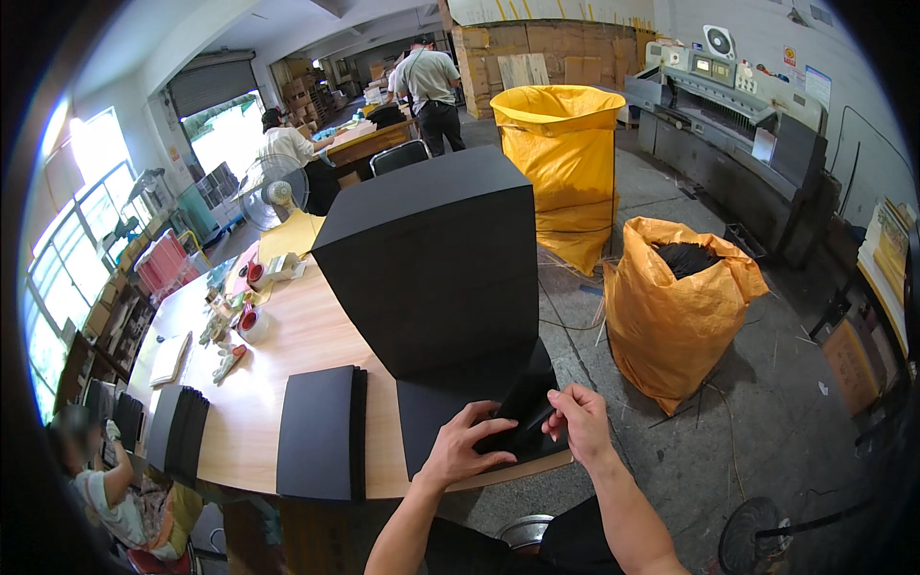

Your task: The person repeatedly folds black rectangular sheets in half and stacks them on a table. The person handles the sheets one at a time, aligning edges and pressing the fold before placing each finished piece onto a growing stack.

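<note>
Low on the table's near right, my left hand (468, 445) holds a small raised piece of black sheet (522, 407), thumb and fingers on either side of it. My right hand (581, 422) is closed in a pinch at that piece's right edge. Beneath both hands lies a flat black sheet or stack (436, 407). Just behind it rises a tall block of stacked black sheets (436, 278). To the left of my hands are a shorter black stack (321, 431) and another black stack (178, 431). The piece's exact fold is hard to make out, black on black.
Tape rolls (253, 324), a glove (228, 362) and papers lie on the wooden table (316, 331). A yellow sack (565, 172) and an orange sack (676, 316) stand at right, near a grey machine (728, 125). One person (125, 498) sits at lower left; two others work behind.
</note>
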A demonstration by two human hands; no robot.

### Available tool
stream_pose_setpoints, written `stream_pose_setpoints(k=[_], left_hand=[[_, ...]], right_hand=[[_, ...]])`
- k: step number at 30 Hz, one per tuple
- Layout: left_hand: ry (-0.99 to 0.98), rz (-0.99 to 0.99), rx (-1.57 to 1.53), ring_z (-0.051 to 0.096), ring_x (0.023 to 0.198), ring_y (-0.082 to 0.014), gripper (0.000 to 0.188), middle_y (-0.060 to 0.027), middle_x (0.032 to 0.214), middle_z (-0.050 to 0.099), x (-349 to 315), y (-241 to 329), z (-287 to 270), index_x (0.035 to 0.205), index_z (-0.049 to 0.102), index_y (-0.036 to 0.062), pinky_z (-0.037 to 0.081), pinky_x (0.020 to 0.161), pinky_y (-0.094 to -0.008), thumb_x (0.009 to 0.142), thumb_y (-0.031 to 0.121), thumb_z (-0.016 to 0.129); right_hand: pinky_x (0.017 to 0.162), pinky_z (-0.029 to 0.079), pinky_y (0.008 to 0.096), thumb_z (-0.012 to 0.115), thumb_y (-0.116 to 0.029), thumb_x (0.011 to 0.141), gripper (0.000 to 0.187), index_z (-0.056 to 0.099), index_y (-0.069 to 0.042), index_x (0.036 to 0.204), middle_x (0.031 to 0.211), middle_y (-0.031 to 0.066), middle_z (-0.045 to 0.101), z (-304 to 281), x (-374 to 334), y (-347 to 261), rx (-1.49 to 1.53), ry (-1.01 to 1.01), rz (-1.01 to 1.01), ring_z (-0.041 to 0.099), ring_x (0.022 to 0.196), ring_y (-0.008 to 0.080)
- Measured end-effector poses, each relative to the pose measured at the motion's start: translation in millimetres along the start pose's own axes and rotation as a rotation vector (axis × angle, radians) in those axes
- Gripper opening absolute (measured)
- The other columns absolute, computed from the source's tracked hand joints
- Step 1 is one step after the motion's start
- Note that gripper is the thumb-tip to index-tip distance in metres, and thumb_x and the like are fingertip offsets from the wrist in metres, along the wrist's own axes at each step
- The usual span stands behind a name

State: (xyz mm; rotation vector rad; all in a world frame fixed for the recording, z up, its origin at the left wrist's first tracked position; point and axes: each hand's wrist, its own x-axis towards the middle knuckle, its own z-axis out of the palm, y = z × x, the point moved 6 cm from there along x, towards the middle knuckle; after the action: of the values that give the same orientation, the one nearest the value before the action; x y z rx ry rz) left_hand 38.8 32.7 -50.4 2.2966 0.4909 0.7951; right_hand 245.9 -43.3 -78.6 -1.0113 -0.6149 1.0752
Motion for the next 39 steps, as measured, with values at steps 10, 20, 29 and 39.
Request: stream_pose_setpoints(k=[10,20,29,39], left_hand=[[0.024,-0.037,-0.032,0.073,0.120,-0.0365,0.056,-0.0179,0.140,0.066,-1,-10,-2,0.129,0.081,0.0203,0.063,0.101,-0.0437,0.077,0.030,0.100],[0.032,-0.104,-0.067,0.069,0.125,-0.0381,0.056,-0.0188,0.136,0.066,-2,-10,-2,0.128,0.081,0.0180,0.059,0.104,-0.0437,0.077,0.028,0.101],[-0.130,0.277,0.534,0.066,0.132,-0.0334,0.067,-0.0126,0.151,0.062,-18,30,23,0.151,0.066,0.0338,0.051,0.117,-0.0504,0.087,0.037,0.088],[0.513,-0.257,0.855,0.060,0.136,-0.0394,0.038,-0.0100,0.119,0.067,-141,3,-49,0.096,0.080,0.0150,0.038,0.126,-0.0655,0.065,-0.005,0.074]], right_hand=[[0.053,0.051,0.0258,0.071,-0.027,0.110,0.036,0.059,-0.010,0.081,0.070,0.0026,0.065,-3,0,2,-0.037,-0.031,-0.009,0.070,0.062,0.0135],[0.061,0.051,0.0379,0.073,-0.022,0.104,0.032,0.058,-0.007,0.079,0.080,0.0081,0.069,-9,-38,-26,-0.809,0.326,-0.549,0.066,0.068,0.0251],[0.120,0.030,0.0589,0.073,-0.047,0.097,0.044,0.075,-0.018,0.131,0.132,0.0158,0.069,15,-68,36,-1.389,-0.395,-0.510,0.058,0.133,0.0385],[0.117,0.035,0.0559,0.087,-0.035,0.086,0.046,0.077,-0.017,0.127,0.127,0.0141,0.072,8,-69,60,-1.387,-0.297,-0.668,0.063,0.128,0.0372]])
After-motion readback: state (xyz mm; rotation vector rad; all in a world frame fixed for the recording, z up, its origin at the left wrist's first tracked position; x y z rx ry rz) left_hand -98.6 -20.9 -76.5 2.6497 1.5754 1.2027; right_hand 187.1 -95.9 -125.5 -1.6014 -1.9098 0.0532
